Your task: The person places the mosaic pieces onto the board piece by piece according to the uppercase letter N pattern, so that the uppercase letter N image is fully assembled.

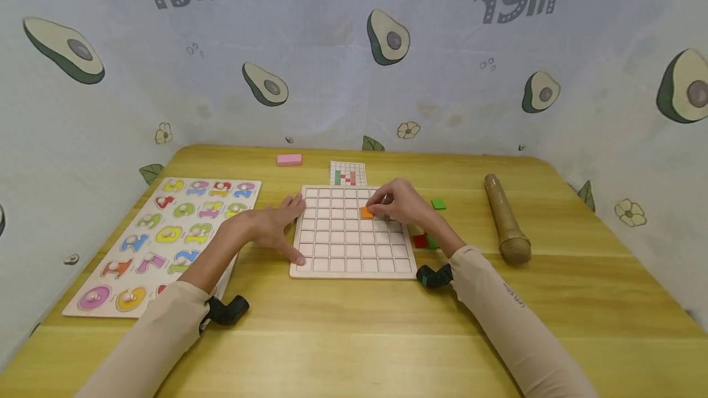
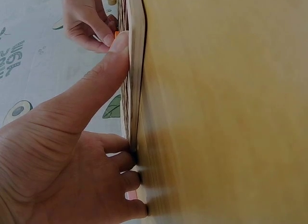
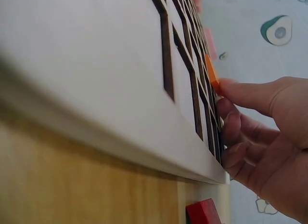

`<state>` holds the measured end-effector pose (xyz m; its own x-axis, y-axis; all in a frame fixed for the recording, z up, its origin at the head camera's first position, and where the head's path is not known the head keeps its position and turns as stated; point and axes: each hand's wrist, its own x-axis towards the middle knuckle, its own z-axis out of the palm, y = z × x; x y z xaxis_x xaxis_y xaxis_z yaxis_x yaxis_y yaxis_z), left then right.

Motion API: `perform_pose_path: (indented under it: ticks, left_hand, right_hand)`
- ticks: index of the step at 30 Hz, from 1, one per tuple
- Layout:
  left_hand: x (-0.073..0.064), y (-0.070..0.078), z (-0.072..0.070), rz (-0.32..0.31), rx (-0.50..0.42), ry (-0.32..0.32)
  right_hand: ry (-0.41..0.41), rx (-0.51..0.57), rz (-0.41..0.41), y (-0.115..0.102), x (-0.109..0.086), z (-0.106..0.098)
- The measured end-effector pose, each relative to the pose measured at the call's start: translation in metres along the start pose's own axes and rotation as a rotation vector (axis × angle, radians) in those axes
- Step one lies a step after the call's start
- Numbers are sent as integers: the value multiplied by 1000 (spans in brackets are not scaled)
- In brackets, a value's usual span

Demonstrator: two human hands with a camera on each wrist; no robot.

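A pale wooden grid board (image 1: 337,249) with square recesses lies mid-table. My right hand (image 1: 399,202) is over its upper right part, pinching an orange square tile (image 1: 366,213) between thumb and fingers; in the right wrist view the tile (image 3: 211,73) stands tilted at the grid. At the board's left side my left hand (image 1: 272,226) is spread, its thumb on the front left corner and its fingertips along the left edge. Behind the board lies a small pattern card (image 1: 347,173) with green, red and pink squares.
Green tiles (image 1: 439,204) and a red tile (image 1: 421,241) lie right of the board, near my right forearm. Farther right is a wooden microphone-shaped object (image 1: 504,220). A number puzzle board (image 1: 141,244) takes up the left side, and a pink block (image 1: 289,159) lies at the back.
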<state>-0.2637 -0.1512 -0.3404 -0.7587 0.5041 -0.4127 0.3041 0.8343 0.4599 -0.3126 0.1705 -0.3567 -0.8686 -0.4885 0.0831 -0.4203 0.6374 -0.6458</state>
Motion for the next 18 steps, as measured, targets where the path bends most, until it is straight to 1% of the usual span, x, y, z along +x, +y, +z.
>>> perform_pose_path:
  ticks: [3, 6, 15, 18]
  left_hand:
    - [-2, 1, 0, -3, -1, 10]
    - [-1, 1, 1, -5, -3, 4]
    - [-3, 3, 0, -16, 1, 6]
    - [-3, 2, 0, -9, -6, 11]
  right_hand:
    - [-3, -5, 8, -1, 1, 1]
    - [-14, 0, 21, -1, 1, 2]
    - [-23, 17, 11, -1, 2, 2]
    - [-38, 17, 2, -1, 3, 0]
